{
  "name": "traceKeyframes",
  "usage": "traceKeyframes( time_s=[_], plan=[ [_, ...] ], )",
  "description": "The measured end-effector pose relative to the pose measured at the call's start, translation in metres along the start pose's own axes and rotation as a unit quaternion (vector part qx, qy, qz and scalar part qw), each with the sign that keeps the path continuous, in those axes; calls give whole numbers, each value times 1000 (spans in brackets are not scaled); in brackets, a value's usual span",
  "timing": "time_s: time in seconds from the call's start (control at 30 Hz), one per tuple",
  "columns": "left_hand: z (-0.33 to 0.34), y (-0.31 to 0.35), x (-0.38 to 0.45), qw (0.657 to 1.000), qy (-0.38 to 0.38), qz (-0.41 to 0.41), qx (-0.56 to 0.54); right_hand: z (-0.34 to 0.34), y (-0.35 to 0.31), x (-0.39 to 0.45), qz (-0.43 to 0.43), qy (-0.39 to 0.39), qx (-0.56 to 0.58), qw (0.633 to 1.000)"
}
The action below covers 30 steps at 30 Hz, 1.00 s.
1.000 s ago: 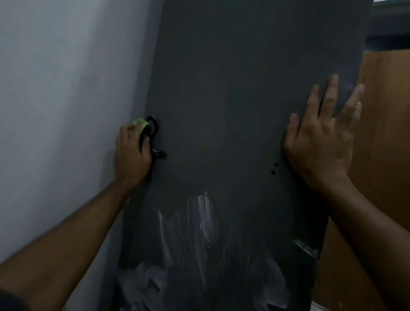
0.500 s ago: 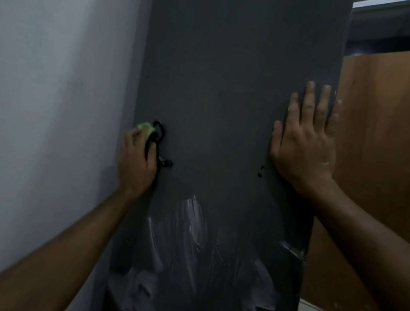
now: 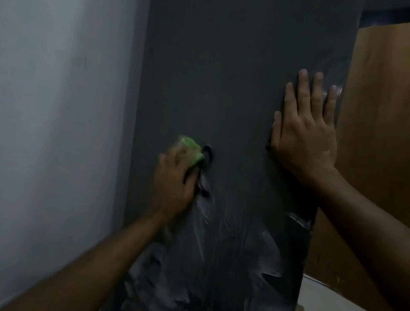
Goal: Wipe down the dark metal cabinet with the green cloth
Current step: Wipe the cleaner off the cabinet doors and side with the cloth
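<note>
Left hand clenched round green cloth, pressing it on dark metal cabinet face right by black handle, likely working grime around the hardware. Right hand flat, fingers straight, palm on cabinet's right edge, holds nothing; prob bracing so the panel doesn't shift under wiping. Whitish smears cover lower part, upper part looks matte, so job seems partway. Grey wall at left, wood board at right.

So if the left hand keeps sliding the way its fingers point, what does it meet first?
Likely the black handle on the cabinet, just beyond the green cloth that the left hand grips.
</note>
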<state>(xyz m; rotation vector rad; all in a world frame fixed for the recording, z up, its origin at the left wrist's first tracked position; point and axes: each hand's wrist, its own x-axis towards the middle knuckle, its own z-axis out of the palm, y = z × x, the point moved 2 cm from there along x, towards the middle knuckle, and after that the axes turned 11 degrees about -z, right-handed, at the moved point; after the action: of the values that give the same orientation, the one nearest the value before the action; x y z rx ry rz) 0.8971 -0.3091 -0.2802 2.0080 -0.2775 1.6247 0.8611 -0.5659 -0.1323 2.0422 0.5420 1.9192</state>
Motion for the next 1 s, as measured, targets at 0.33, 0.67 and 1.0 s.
traceKeyframes(
  time_s=[0.33,0.67,1.0],
  plan=[
    [-27,-71,12,985,72,-155,11,2,0,1,-6,6,-1,1000],
    [-11,-87,-112,992,-66,-104,25,-4,-1,0,2,-5,11,1000],
    [27,56,-41,998,-22,46,-22,-3,-1,0,8,-16,14,1000]
  ],
)
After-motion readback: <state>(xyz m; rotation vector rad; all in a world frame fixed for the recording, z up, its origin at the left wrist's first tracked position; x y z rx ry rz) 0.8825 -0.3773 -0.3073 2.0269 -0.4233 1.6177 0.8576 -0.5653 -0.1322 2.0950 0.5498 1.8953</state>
